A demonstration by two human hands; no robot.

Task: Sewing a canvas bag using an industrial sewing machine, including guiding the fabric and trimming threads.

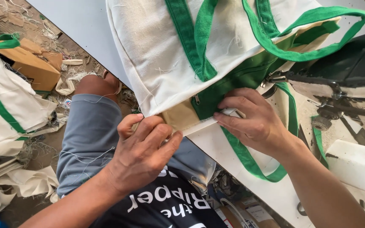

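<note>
Head view: both hands [144, 154] [252, 120] pinching canvas bag [170, 55] hem between them.

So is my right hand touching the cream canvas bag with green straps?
Touching: the head view shows the right hand pressing its fingers on the cream canvas bag.

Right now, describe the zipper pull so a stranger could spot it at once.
Start at the cream bag with green straps on the white table. Follow its lower edge to the green panel between the two hands. The zipper pull is the small metal tab at that panel's left end.
</note>
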